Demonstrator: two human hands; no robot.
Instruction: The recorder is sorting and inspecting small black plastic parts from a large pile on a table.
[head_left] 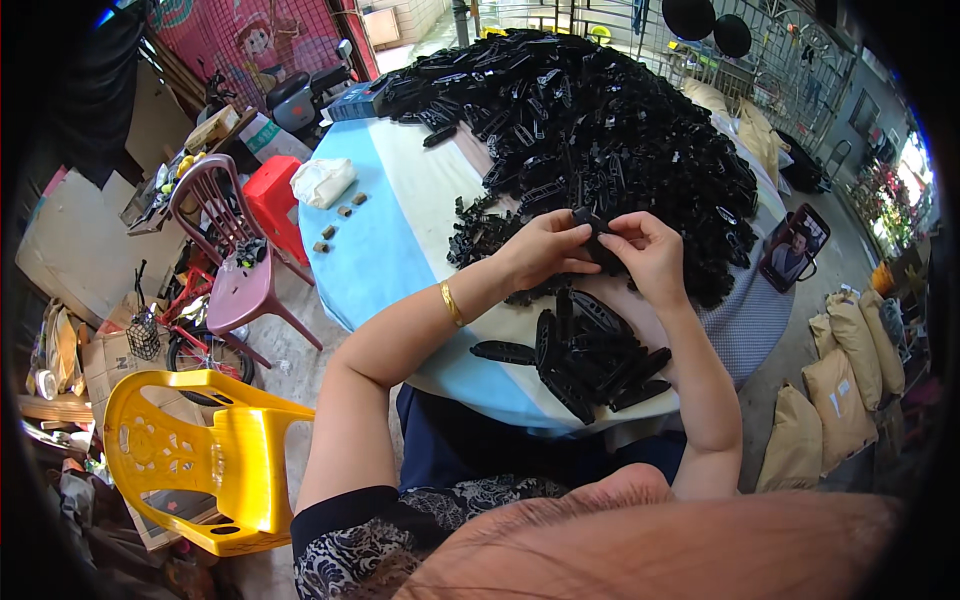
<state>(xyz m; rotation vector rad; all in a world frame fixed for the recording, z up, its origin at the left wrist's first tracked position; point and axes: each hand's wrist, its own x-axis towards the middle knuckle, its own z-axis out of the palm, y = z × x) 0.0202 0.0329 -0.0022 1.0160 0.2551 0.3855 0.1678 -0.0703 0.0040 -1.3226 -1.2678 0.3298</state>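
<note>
Both my hands meet over the near side of the round table, closed on one small black plastic part point(592, 226). My left hand point(552, 245) grips it from the left, and my right hand point(645, 250) pinches it from the right. Its exact kind is too dark to make out. Beyond my hands rises a large heap of long black plastic parts point(620, 120). Just left of my fingers lies a pile of smaller black pieces point(480, 232). Below my hands, near the table edge, is a loose group of long oval black parts point(580, 350).
The table wears a blue and cream cloth point(375, 240) with a white plastic bag point(323, 182) and several small brown blocks point(345, 211). A propped phone point(795, 248) stands at the right edge. Around it are a yellow chair point(200, 450), a pink chair point(245, 295) and tan sacks point(838, 405).
</note>
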